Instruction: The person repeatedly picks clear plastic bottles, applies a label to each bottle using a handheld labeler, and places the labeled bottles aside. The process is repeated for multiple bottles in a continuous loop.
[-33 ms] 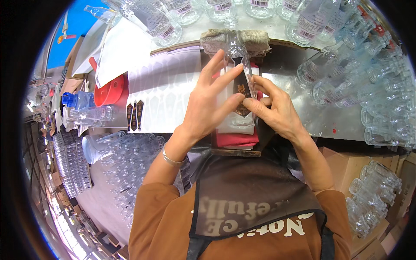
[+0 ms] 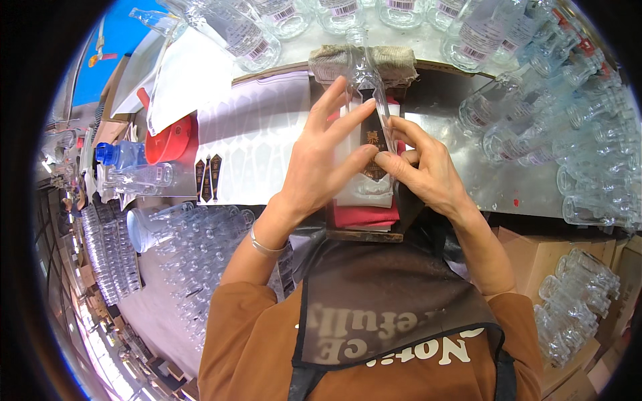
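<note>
A clear glass bottle (image 2: 364,72) lies before me, its neck pointing away and resting on a rolled cloth (image 2: 328,65). Along its upper side runs a dark, pointed label (image 2: 372,138) with gold-brown marks. My left hand (image 2: 317,150) is spread over the bottle's left side, index fingertip at the label's upper part and thumb near its lower part. From the right, my right hand (image 2: 428,167) grips the bottle's side, thumb on the label's lower right edge. White and red cloths (image 2: 364,215) pad the bottle from below. The left hand hides part of the bottle.
Left of the bottle lies a pale label sheet (image 2: 257,144) with several dark labels (image 2: 208,179) at its corner. Beyond it are a red tub (image 2: 175,140) and a blue-capped bottle (image 2: 124,155). Upright glass bottles (image 2: 338,17) line the far side; more crowd the right (image 2: 515,137).
</note>
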### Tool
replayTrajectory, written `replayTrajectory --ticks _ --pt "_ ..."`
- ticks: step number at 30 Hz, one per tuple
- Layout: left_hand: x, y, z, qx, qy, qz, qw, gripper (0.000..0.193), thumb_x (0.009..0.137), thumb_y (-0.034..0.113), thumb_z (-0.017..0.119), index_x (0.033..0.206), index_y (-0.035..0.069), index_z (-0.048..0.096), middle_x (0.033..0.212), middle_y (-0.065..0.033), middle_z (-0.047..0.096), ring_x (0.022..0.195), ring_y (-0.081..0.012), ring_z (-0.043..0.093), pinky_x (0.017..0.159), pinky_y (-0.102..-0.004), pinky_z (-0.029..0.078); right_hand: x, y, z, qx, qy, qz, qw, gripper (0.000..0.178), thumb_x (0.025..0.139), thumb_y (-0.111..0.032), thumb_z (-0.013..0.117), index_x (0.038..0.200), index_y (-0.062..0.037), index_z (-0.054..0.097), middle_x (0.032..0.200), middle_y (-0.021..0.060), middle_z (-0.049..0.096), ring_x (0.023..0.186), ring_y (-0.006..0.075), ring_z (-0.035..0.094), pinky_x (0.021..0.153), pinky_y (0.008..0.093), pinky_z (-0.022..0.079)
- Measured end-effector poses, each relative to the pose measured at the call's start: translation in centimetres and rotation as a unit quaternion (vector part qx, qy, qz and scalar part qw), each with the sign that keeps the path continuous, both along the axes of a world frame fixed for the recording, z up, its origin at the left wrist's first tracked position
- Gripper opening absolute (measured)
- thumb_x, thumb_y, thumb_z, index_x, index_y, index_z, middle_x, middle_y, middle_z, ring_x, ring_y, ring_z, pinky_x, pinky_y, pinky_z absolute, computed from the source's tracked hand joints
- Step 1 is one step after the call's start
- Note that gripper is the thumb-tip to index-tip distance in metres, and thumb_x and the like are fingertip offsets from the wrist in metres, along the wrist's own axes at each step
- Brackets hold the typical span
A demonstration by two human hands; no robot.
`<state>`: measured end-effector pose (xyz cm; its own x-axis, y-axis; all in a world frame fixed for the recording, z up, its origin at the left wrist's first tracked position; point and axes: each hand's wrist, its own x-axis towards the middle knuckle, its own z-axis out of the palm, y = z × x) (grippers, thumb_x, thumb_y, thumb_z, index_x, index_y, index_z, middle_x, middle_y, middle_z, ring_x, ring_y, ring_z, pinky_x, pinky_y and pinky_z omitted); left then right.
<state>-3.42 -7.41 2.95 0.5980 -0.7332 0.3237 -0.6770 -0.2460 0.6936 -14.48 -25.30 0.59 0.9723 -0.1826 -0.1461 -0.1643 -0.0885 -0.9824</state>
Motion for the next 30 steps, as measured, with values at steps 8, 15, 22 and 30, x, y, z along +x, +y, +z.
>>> replayTrajectory --ticks 8,15,22,30 --pt "0.6 -0.9 0.3 0.003 0.003 0.032 0.999 0.056 0.087 0.018 0.076 0.141 0.013 0.060 0.154 -0.0169 0.043 0.127 -0.0311 0.055 0.107 -0.0418 0.045 0.0 0.5 0.2 0.007 -0.030 -0.031 0.999 0.067 0.087 -0.031 0.074 0.136 0.0086 0.052 0.118 0.0214 0.070 0.075 0.0153 0.068 0.074 0.0318 0.055" --pt "0.7 -1.1 0.2 0.000 0.008 0.037 0.999 0.055 0.088 0.018 0.075 0.141 0.012 0.060 0.153 -0.0168 0.044 0.127 -0.0306 0.056 0.104 -0.0406 0.048 0.1 0.2 0.5 0.014 -0.016 0.000 1.000 0.059 0.093 -0.022 0.071 0.138 0.0091 0.047 0.127 0.0227 0.062 0.093 0.0166 0.071 0.081 0.0288 0.054" --pt "1.0 -1.1 0.0 -0.007 -0.009 0.032 0.999 0.060 0.083 0.015 0.077 0.140 0.014 0.060 0.151 -0.0203 0.044 0.125 -0.0329 0.056 0.100 -0.0410 0.050 0.3 0.1 0.0 0.004 -0.041 0.004 0.999 0.060 0.094 -0.022 0.070 0.140 0.0085 0.047 0.129 0.0208 0.060 0.094 0.0153 0.069 0.081 0.0282 0.054" --pt "-2.8 1.1 -1.7 -0.119 0.365 0.026 0.923 0.079 0.091 0.006 0.071 0.156 -0.001 0.027 0.150 -0.0267 0.043 0.136 -0.0318 0.049 0.107 -0.0415 0.045 -0.7 0.2 -1.6 0.110 -0.036 -0.006 0.993 0.066 0.095 -0.030 0.070 0.141 0.0098 0.046 0.127 0.0229 0.065 0.107 0.0244 0.069 0.090 0.0326 0.054"
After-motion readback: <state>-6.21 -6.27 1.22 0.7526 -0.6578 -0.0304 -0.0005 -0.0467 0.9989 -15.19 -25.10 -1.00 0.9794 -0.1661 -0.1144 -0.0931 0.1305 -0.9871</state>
